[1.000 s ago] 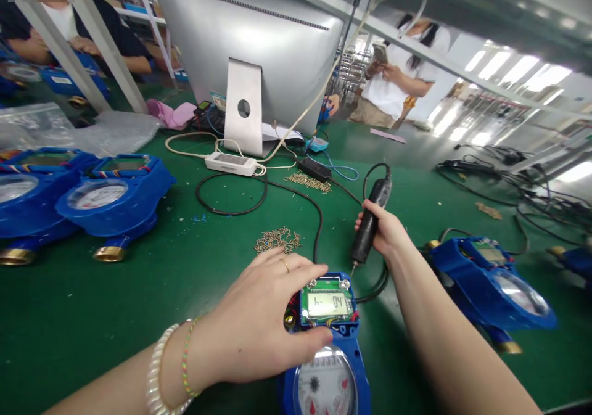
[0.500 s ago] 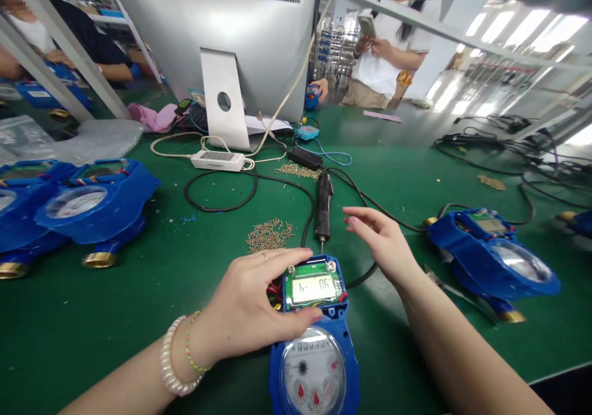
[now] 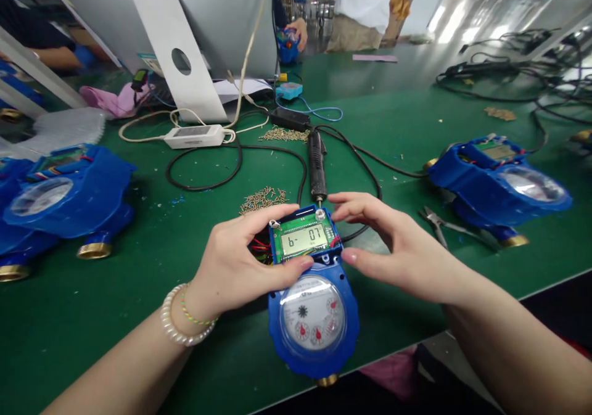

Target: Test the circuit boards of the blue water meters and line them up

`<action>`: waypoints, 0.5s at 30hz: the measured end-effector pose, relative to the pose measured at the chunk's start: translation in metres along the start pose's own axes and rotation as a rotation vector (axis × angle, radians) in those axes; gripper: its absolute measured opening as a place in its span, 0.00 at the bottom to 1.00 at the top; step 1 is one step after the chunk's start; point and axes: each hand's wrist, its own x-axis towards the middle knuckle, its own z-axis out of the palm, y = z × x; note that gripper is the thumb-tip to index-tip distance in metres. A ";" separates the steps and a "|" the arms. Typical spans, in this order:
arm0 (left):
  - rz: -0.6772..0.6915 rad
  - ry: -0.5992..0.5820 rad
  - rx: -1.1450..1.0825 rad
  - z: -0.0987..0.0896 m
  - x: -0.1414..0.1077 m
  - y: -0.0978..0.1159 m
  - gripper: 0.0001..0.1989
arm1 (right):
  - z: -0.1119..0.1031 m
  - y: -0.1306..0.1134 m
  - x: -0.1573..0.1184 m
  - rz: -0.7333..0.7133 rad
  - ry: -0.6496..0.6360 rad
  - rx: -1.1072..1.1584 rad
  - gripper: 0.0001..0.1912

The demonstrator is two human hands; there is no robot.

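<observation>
A blue meter (image 3: 313,316) with a round dial lies near the table's front edge, its lit display and green circuit board uncovered. My left hand (image 3: 245,261) grips the display end from the left, thumb below the display and fingers along the top edge. My right hand (image 3: 393,242) is open at the meter's right side, thumb and fingers apart, fingertips close to the board's corner. Just above the meter lies a black electric screwdriver (image 3: 317,165), its bit pointing at the board's upper right corner. A pile of small screws (image 3: 263,200) is behind my left hand.
Blue meters stand at left (image 3: 69,187) and right (image 3: 499,180). Pliers (image 3: 437,222) lie before the right one. Behind are a monitor stand (image 3: 178,57), a white adapter (image 3: 194,135), more screws (image 3: 284,134) and cables. Other people are across the table.
My right hand has come down to the meter's right side. The display's digits have changed. The view has tilted downward, showing the table's front edge.
</observation>
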 end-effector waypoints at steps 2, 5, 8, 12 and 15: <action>0.002 0.007 -0.019 0.001 -0.001 -0.001 0.28 | 0.004 -0.001 0.000 0.041 -0.055 0.045 0.31; 0.009 0.019 -0.041 0.002 -0.002 -0.003 0.28 | 0.010 0.000 0.003 0.082 -0.148 0.206 0.35; 0.007 0.033 -0.047 0.003 -0.003 -0.005 0.28 | 0.013 0.002 0.008 0.112 -0.208 0.421 0.33; -0.004 0.048 -0.075 0.003 -0.004 -0.006 0.28 | 0.014 0.003 0.018 0.121 -0.302 0.555 0.35; -0.006 0.045 -0.090 0.004 -0.004 -0.007 0.29 | 0.013 0.002 0.022 0.118 -0.321 0.545 0.37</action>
